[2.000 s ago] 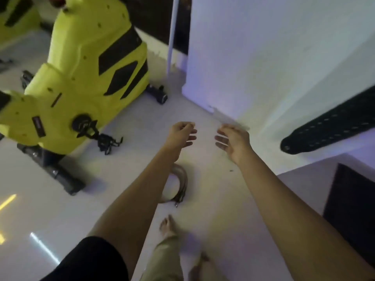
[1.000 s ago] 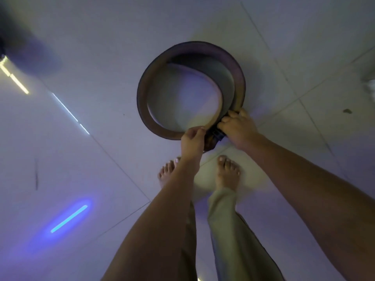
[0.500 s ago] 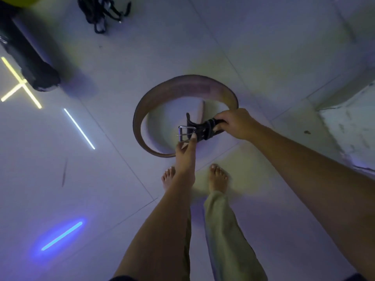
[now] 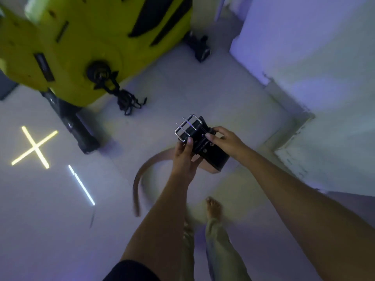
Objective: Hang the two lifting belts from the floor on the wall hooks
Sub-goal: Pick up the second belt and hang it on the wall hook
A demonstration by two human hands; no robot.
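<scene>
Above floor [image 4: 203,94]: both hands' fingers pinching lifting belt [image 4: 205,147] near buckle [image 4: 187,127].

Just one view here, a wide-angle cam on the person's head, tilted steeply down at the floor [image 4: 203,88]. It sits close above both forearms, which reach forward from the bottom edge. A yellow machine [image 4: 81,37] fills the top left, a white wall [image 4: 314,57] the right.
</scene>
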